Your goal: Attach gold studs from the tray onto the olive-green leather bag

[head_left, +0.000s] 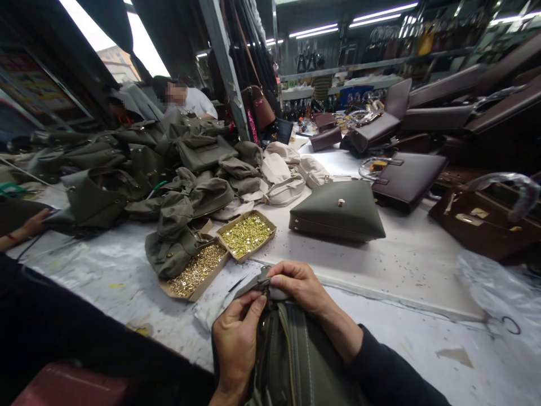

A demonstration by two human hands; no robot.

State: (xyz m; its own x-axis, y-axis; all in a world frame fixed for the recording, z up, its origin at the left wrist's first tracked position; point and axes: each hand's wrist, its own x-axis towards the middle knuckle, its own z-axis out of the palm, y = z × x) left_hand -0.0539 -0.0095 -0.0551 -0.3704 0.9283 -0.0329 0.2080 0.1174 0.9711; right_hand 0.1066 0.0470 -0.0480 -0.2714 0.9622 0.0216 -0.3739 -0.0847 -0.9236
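A dark olive bag (315, 355) with a long zipper lies at the table's near edge, close to my body. My left hand (239, 338) pinches the bag's end near the zipper, thumb against fingers. From the other side, my right hand (302, 285) grips a strap or tab (253, 282) at the same end, its fingers closed. Whether a small fitting sits between the fingertips is hidden. Beyond my hands stand a shallow cardboard box of copper-gold metal pieces (202, 268) and another of yellow-gold pieces (247, 234).
Olive bags (127, 163) are heaped at the left, beige pouches (283, 169) beside them. A finished-looking green bag (338, 208) lies ahead; brown handbags (486, 214) crowd the right. Another person's hand (34, 223) is at far left, and a person in white (196, 101) sits behind the heap.
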